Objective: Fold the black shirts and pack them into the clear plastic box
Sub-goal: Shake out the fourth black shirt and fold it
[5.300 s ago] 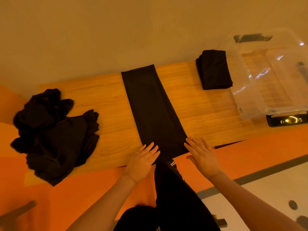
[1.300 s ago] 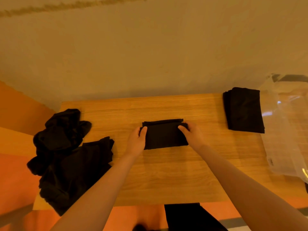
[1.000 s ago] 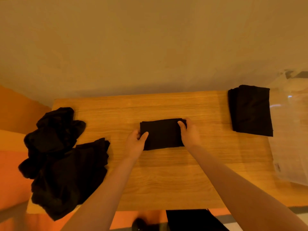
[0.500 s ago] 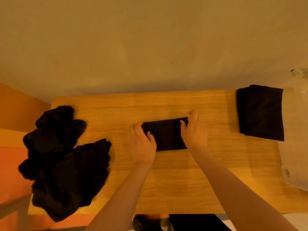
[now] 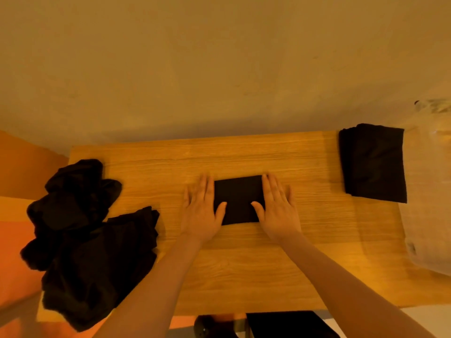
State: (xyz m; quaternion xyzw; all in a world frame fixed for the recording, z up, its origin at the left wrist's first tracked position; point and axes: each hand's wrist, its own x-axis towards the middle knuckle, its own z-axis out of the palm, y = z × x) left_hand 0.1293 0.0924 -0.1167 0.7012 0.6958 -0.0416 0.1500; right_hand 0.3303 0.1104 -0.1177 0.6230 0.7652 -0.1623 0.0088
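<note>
A small folded black shirt (image 5: 238,198) lies in the middle of the wooden table (image 5: 244,264). My left hand (image 5: 202,211) lies flat on its left end, fingers straight, thumb on the cloth. My right hand (image 5: 278,208) lies flat on its right end the same way. A second folded black shirt (image 5: 373,164) sits at the table's far right. The clear plastic box (image 5: 429,191) is only partly in view at the right edge. A heap of unfolded black shirts (image 5: 85,237) covers the table's left end.
A plain wall (image 5: 219,69) rises right behind the table. Orange floor shows at the left. Something dark (image 5: 288,324) sits below the table's near edge.
The long strip of shirt has become a small rectangle in the table's middle. In the last half second both hands went from gripping its ends to lying flat on them.
</note>
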